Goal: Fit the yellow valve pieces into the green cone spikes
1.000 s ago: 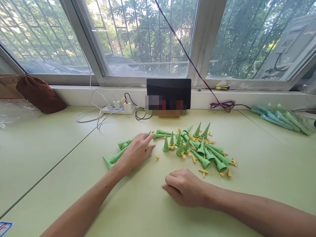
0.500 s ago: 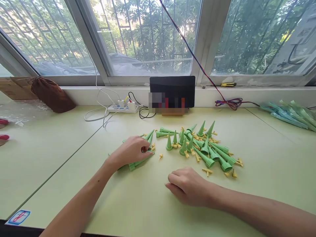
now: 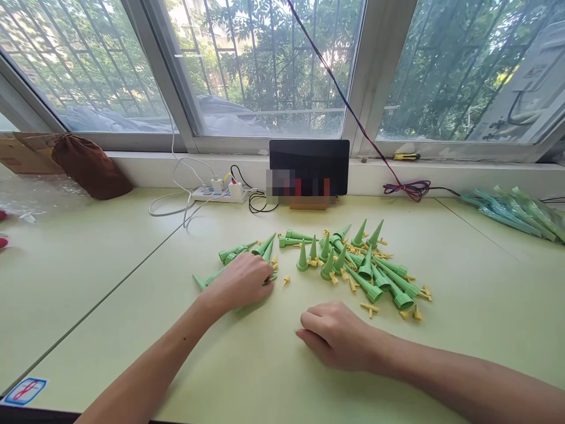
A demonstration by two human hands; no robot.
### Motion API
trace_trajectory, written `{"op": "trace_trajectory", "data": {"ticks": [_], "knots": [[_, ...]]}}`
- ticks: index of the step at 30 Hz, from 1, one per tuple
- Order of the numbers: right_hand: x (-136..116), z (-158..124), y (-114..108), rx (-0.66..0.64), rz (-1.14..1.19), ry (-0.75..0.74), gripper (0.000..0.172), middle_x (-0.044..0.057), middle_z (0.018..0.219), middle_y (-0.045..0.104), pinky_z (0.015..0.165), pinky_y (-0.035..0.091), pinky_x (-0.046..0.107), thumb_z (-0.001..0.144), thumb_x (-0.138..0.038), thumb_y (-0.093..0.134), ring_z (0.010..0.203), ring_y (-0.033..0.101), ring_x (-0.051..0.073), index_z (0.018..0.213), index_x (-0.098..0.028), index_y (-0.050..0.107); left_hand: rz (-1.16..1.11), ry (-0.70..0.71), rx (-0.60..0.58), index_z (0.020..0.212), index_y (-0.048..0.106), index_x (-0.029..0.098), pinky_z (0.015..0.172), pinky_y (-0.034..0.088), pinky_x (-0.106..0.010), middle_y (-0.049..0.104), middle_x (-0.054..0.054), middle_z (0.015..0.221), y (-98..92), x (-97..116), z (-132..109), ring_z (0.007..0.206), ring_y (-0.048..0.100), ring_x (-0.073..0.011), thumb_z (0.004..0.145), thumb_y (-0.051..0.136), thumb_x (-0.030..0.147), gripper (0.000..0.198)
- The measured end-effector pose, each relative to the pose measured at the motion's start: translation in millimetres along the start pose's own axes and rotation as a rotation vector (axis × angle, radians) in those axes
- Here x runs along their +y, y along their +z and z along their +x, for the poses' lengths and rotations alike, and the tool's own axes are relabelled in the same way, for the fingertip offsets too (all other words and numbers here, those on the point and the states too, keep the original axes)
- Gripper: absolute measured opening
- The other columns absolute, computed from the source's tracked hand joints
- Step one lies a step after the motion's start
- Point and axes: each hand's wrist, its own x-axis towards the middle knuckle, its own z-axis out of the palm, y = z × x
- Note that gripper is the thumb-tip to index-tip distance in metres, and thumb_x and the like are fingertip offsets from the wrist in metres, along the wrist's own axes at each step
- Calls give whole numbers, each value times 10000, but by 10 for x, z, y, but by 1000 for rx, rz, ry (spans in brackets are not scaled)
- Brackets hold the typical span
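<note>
A heap of green plastic cone spikes (image 3: 366,265) lies on the pale green table (image 3: 110,265), mixed with small yellow valve pieces (image 3: 369,307). A smaller cluster of green cones (image 3: 236,252) lies to the left of it. My left hand (image 3: 242,281) rests on this cluster with fingers curled over a cone lying flat. My right hand (image 3: 338,335) lies on the table nearer to me, fingers curled under, with nothing visible in it. A loose yellow piece (image 3: 286,280) sits between the two groups.
A dark tablet (image 3: 309,168) leans on a stand at the windowsill. A white power strip (image 3: 220,193) with cables lies left of it. A brown pouch (image 3: 90,165) sits at the far left. Bagged green cones (image 3: 516,212) lie at the far right.
My left hand closed over cones in the left cluster, then pressed down lower on them. My right hand stayed where it was. The camera shifted slightly.
</note>
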Motion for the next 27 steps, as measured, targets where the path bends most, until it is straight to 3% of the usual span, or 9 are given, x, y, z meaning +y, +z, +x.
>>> {"op": "trace_trajectory", "data": {"ticks": [8, 10, 15, 18, 20, 27], "knots": [[-15, 10, -6, 18, -18, 0, 287, -32, 618, 436, 537, 198, 277, 973, -237, 439, 537, 287, 120, 705, -210, 341, -2, 101, 153, 557, 448, 180, 510, 179, -304, 552, -14, 530, 114, 105, 37, 457, 463, -146, 821, 497, 158, 270], [-17, 11, -7, 17, -23, -2, 284, -30, 618, 440, 536, 196, 278, 971, -236, 441, 534, 288, 119, 704, -209, 349, -27, 116, 259, 575, 460, 180, 500, 198, -293, 533, 10, 523, 107, 108, 39, 445, 432, -124, 826, 504, 159, 255], [-13, 11, -7, 5, -32, 6, 281, -31, 619, 444, 538, 188, 280, 973, -243, 442, 531, 278, 118, 708, -208, 354, -194, 152, 661, 708, 542, 187, 496, 298, -240, 499, 60, 551, 87, 139, 42, 471, 420, -85, 867, 555, 181, 159], [-15, 11, -10, 2, -35, 11, 284, -32, 616, 443, 533, 187, 279, 972, -242, 444, 529, 281, 117, 705, -207, 356, -294, 191, 804, 791, 551, 195, 494, 321, -213, 506, 72, 588, 117, 211, 45, 482, 414, -66, 886, 571, 166, 101], [-17, 13, -15, 2, -38, 9, 279, -30, 616, 452, 529, 190, 277, 971, -239, 448, 526, 297, 115, 705, -206, 369, -346, 204, 832, 860, 548, 200, 492, 328, -202, 512, 79, 600, 153, 266, 42, 474, 401, -58, 896, 566, 147, 66], [-16, 22, -26, 1, -37, -10, 268, -16, 628, 500, 529, 200, 276, 971, -232, 439, 522, 357, 113, 709, -205, 388, -549, 201, 731, 937, 488, 214, 476, 326, -197, 428, 92, 550, 279, 376, 21, 454, 342, -72, 937, 483, 135, 79]]}}
